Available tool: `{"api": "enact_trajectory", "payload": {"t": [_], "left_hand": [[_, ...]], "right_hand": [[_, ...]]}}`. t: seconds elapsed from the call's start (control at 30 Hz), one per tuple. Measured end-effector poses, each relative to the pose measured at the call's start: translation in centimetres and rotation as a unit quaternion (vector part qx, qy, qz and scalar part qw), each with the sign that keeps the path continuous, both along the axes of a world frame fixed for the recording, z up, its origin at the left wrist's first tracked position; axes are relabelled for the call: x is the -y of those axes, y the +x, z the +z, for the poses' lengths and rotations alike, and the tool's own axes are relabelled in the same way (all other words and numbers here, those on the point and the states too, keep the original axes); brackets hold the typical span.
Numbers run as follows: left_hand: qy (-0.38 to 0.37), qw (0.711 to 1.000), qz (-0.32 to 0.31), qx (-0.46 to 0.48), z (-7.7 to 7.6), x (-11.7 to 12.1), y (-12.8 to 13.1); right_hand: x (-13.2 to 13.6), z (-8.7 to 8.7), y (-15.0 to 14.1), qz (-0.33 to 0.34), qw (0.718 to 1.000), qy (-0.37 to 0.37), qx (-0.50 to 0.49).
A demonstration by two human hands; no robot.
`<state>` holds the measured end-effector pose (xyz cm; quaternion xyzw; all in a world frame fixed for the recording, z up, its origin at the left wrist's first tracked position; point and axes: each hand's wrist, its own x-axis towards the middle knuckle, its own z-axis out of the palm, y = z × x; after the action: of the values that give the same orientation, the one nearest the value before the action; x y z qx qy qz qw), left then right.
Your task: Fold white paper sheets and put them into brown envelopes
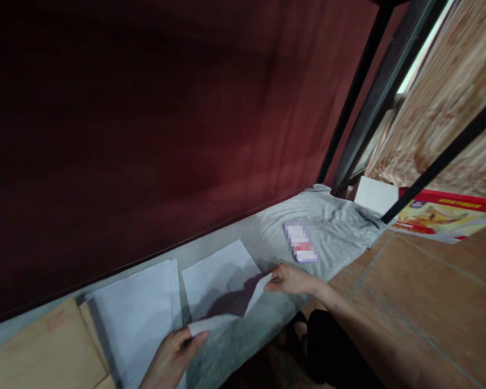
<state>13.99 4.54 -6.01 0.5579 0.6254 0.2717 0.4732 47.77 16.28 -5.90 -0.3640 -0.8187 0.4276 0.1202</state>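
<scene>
The person's left hand [174,348] and right hand [290,278] each pinch a near corner of the white sheet [222,275], which stretches beyond the fingertips over the grey ledge [222,354], where uneven pulling could crease or tear its bowed edge.

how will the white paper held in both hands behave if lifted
The white paper is likely floppy: its near edge bends between the left hand and right hand. Looking thin, it is probably light for its size and might crease where pinched.
</scene>
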Motion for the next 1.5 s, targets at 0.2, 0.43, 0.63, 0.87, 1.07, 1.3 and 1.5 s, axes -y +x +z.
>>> {"api": "enact_trajectory", "payload": {"t": [0.2,0.43,0.63,0.87,1.07,1.3,1.5], "left_hand": [[-0.006,0.997,0.066,0.042,1.8,-1.0,0.5],[0.058,0.983,0.141,-0.103,0.5,-2.0,0.8],[0.028,0.951,0.140,-0.276,0.5,-2.3,1.4],[-0.037,0.932,0.122,-0.340,1.0,-3.2,1.8],[-0.072,0.895,0.119,-0.423,2.2,-3.2,3.3],[-0.030,0.861,0.120,-0.493,1.6,-2.8,3.9],[-0.032,0.851,0.121,-0.509,1.6,-2.9,4.0]], "right_hand": [[-1.3,-0.9,-1.1,-0.064,0.996,-0.036,-0.051],[-1.8,-1.0,-3.7,-0.168,0.984,0.047,0.044],[-1.7,-0.7,-5.9,-0.219,0.959,0.107,0.147],[-1.6,-0.7,-7.6,-0.237,0.931,0.145,0.235],[-1.7,-1.1,-8.3,-0.244,0.921,0.160,0.259],[-1.9,-1.8,-8.8,-0.263,0.904,0.176,0.286],[-1.6,-2.0,-9.0,-0.269,0.897,0.189,0.296]]}}
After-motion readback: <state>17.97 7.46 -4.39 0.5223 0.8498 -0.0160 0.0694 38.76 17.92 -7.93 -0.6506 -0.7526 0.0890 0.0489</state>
